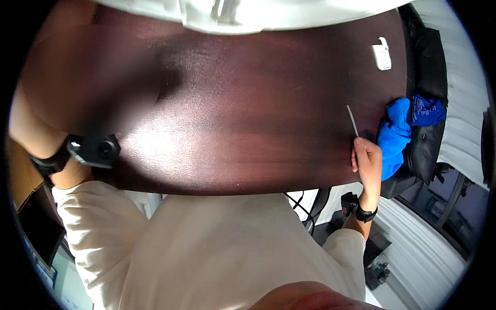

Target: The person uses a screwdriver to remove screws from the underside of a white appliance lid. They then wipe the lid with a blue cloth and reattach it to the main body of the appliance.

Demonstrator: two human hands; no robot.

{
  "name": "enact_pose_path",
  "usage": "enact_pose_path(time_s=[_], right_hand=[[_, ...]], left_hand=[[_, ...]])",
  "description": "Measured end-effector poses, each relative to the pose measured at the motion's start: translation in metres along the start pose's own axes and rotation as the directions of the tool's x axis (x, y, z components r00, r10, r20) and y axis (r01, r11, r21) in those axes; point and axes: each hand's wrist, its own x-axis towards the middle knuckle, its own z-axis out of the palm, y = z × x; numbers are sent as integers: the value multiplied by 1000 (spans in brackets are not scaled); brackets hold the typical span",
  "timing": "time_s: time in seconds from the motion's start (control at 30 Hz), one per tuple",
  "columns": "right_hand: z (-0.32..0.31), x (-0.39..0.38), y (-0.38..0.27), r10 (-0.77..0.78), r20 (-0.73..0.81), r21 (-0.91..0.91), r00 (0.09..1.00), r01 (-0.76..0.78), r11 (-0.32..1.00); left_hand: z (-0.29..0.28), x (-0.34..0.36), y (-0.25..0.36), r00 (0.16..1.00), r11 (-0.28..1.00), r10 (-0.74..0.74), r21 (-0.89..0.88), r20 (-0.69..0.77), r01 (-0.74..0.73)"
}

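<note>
At the right edge of the dark red-brown table [268,98], my right hand [368,157] is closed on a thin white stick [352,120]. The stick points away from me and its far tip looks dark; its exact kind is unclear. A bright blue cloth [394,139] lies crumpled just right of that hand. My left arm reaches up at the far left, bent at the wrist. A large smeared patch covers most of my left hand [35,121], so its fingers and anything in them are hidden.
A small white case [382,56] with a raised part rests at the far right of the table. Beyond the right edge are a black padded seat [430,64] and a dark blue printed cloth [428,110]. Black cables [305,212] hang below the near edge. White fabric [289,14] borders the far side.
</note>
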Motion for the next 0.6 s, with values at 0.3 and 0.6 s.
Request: enact_pose_path(time_s=[0.3,0.6], right_hand=[[4,-6,2,-122,-71,-20,990,121,992],[10,-32,-50,-361,-68,-208,930,341,917]], left_hand=[[25,17,-12,957,963,-266,-16,113,269],[52,2,-32,866,897,-372,-113,334,428]])
